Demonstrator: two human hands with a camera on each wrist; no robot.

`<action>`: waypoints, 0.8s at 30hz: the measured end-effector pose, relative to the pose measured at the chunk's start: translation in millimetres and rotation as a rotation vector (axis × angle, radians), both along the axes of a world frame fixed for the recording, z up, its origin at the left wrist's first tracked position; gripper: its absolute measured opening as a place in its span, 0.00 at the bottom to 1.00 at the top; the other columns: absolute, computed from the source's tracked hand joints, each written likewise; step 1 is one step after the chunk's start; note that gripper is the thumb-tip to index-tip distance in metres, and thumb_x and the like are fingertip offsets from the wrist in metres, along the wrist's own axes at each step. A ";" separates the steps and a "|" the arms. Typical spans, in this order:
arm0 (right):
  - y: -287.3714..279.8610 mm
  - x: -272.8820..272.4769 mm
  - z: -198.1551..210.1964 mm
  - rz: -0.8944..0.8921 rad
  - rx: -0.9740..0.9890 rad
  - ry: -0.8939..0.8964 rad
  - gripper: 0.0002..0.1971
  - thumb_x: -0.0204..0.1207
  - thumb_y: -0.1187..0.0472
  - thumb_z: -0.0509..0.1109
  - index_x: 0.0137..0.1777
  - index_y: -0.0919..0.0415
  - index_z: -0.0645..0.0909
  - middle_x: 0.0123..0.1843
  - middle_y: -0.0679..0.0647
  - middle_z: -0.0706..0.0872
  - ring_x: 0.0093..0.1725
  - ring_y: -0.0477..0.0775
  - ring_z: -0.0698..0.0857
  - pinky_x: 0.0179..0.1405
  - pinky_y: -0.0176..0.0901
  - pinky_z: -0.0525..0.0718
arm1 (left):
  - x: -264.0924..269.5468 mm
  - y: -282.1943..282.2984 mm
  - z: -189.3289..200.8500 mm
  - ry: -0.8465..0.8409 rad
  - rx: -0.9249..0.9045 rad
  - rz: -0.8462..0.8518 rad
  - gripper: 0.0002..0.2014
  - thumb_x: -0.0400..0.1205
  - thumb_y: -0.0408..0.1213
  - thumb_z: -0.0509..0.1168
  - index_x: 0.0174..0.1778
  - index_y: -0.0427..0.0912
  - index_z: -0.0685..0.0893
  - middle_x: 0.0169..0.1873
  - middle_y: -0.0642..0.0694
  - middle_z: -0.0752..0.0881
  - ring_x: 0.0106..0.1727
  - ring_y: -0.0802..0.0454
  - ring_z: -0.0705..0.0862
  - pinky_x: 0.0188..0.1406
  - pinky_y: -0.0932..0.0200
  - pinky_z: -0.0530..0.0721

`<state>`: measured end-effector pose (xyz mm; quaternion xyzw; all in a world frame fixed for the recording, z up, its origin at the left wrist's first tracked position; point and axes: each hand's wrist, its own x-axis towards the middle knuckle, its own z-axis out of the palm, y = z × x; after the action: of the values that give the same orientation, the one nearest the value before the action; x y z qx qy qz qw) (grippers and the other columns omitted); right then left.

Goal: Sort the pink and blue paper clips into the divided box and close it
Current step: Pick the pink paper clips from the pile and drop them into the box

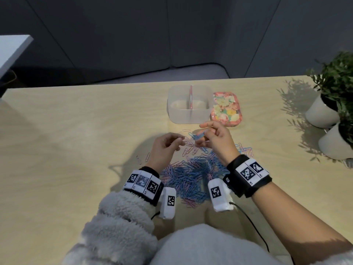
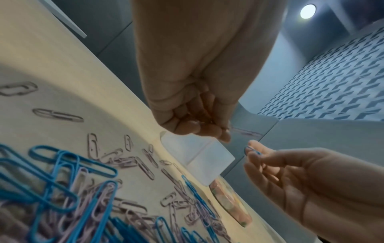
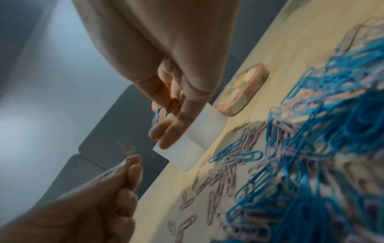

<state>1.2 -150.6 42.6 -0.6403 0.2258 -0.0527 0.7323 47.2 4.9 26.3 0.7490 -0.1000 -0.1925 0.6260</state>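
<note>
Left grip [image 1: 168,145] hovered above the worktop [image 1: 76,140], fingers curled, fingertips [image 2: 225,135] pinching a pale pink clip [image 2: 247,132] — thin and faint in the left wrist view; right grip [image 1: 214,136] raised just beside it, thumb and fingers pinching a few blue clips [image 1: 194,136], index finger extended forward; the two grips near each other but apart. Below and behind both grips, toward the person, lay the mixed pile of blue and pink clips [image 1: 193,175], spread on the worktop between the wrists; a few loose pink clips [image 1: 142,158] lay outside the left grip. Ahead of the right grip stood the divided box [image 1: 189,105] — translucent, open, a pink divider upright through its middle; contents of the compartments not legible. Floral lid [image 1: 226,109] lay flat, touching or just beside the box's right side. Far right of the right grip: two potted plants [image 1: 332,104] in white pots.
</note>
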 end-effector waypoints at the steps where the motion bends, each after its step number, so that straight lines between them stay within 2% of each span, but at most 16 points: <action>1: -1.1 -1.5 0.5 0.028 -0.027 0.017 0.14 0.79 0.79 0.53 0.45 0.64 0.77 0.38 0.61 0.81 0.23 0.45 0.84 0.32 0.43 0.89 | 1.4 1.0 -1.2 -0.016 0.009 0.000 0.05 0.81 0.28 0.62 0.46 0.37 0.83 0.33 0.48 0.85 0.28 0.70 0.81 0.30 0.75 0.77; 4: -2.2 -6.0 -0.4 0.150 -0.106 0.063 0.07 0.76 0.76 0.64 0.50 0.70 0.80 0.36 0.59 0.79 0.28 0.51 0.84 0.36 0.39 0.89 | 2.9 2.6 -3.4 -0.035 0.033 -0.020 0.06 0.82 0.29 0.61 0.45 0.40 0.83 0.32 0.48 0.84 0.30 0.68 0.80 0.33 0.72 0.79; 6: -4.2 -7.9 -6.1 0.182 -0.212 0.095 0.05 0.75 0.73 0.68 0.48 0.69 0.82 0.35 0.55 0.80 0.28 0.48 0.83 0.35 0.39 0.89 | 3.7 2.1 -2.9 -0.046 0.049 -0.032 0.06 0.82 0.29 0.61 0.46 0.40 0.83 0.32 0.48 0.83 0.32 0.66 0.80 0.35 0.70 0.79; 8: -10.1 -7.5 -13.6 0.207 -0.564 0.179 0.06 0.75 0.70 0.66 0.44 0.63 0.85 0.38 0.53 0.85 0.33 0.49 0.84 0.38 0.42 0.83 | 5.2 3.0 -3.9 -0.051 0.078 -0.035 0.07 0.82 0.29 0.60 0.46 0.41 0.83 0.32 0.49 0.83 0.35 0.60 0.80 0.37 0.68 0.79; 10: -17.1 -8.2 -16.6 0.322 -1.024 0.370 0.07 0.74 0.66 0.65 0.44 0.58 0.84 0.46 0.57 0.89 0.45 0.60 0.85 0.45 0.44 0.78 | 7.1 6.5 -6.2 -0.049 0.113 -0.014 0.08 0.81 0.28 0.59 0.44 0.42 0.82 0.32 0.49 0.83 0.36 0.56 0.79 0.39 0.65 0.77; 11: -19.5 -9.6 -16.3 0.364 -1.172 0.441 0.08 0.73 0.65 0.65 0.46 0.57 0.84 0.49 0.59 0.89 0.51 0.63 0.85 0.48 0.46 0.78 | 8.7 8.8 -7.5 -0.051 0.140 0.011 0.08 0.81 0.29 0.60 0.42 0.43 0.82 0.32 0.50 0.83 0.36 0.54 0.79 0.39 0.63 0.76; 12: -21.0 -9.7 -16.4 0.384 -1.241 0.461 0.09 0.73 0.65 0.65 0.48 0.57 0.85 0.51 0.60 0.89 0.54 0.65 0.84 0.51 0.48 0.78 | 10.7 11.6 -8.4 -0.062 0.176 0.036 0.08 0.81 0.29 0.60 0.42 0.44 0.81 0.32 0.51 0.83 0.37 0.53 0.79 0.39 0.62 0.76; 16: -19.9 7.6 -25.9 0.342 -1.138 0.348 0.11 0.72 0.68 0.62 0.45 0.58 0.86 0.49 0.60 0.90 0.54 0.67 0.83 0.55 0.53 0.81 | 25.3 18.8 -15.6 -0.194 0.475 0.014 0.08 0.81 0.33 0.60 0.47 0.43 0.85 0.40 0.50 0.85 0.35 0.56 0.80 0.35 0.67 0.77; 18: -17.1 21.4 -33.7 0.351 -1.157 0.340 0.09 0.74 0.64 0.62 0.45 0.60 0.85 0.49 0.60 0.89 0.53 0.66 0.83 0.54 0.53 0.81 | 33.0 17.2 -21.6 -0.209 0.598 -0.045 0.08 0.80 0.36 0.61 0.49 0.44 0.86 0.46 0.46 0.88 0.42 0.51 0.82 0.44 0.57 0.82; 20: -14.3 34.5 -38.9 0.380 -1.211 0.348 0.09 0.76 0.60 0.65 0.49 0.62 0.85 0.51 0.60 0.87 0.55 0.65 0.82 0.55 0.54 0.82 | 36.5 14.0 -24.5 -0.213 0.679 -0.115 0.10 0.80 0.39 0.63 0.54 0.44 0.86 0.54 0.43 0.87 0.51 0.47 0.83 0.54 0.49 0.82; 22: -13.7 46.6 -42.4 0.394 -1.205 0.334 0.08 0.75 0.59 0.67 0.48 0.62 0.84 0.50 0.60 0.87 0.54 0.64 0.83 0.54 0.53 0.83 | 37.4 13.6 -25.9 -0.291 0.781 -0.155 0.13 0.80 0.40 0.64 0.59 0.45 0.84 0.59 0.43 0.83 0.59 0.44 0.79 0.60 0.47 0.79; 24: -14.4 54.1 -44.0 0.400 -1.139 0.325 0.07 0.75 0.63 0.65 0.43 0.63 0.84 0.47 0.60 0.88 0.50 0.64 0.84 0.50 0.52 0.84 | 36.0 19.8 -24.7 -0.378 0.870 -0.139 0.12 0.78 0.42 0.65 0.56 0.46 0.83 0.57 0.45 0.81 0.59 0.45 0.77 0.60 0.48 0.78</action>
<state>55.3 -165.0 -1.3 -0.9598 0.1468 0.0715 0.2281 83.2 24.6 1.6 0.9549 -0.1720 -0.1183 0.2110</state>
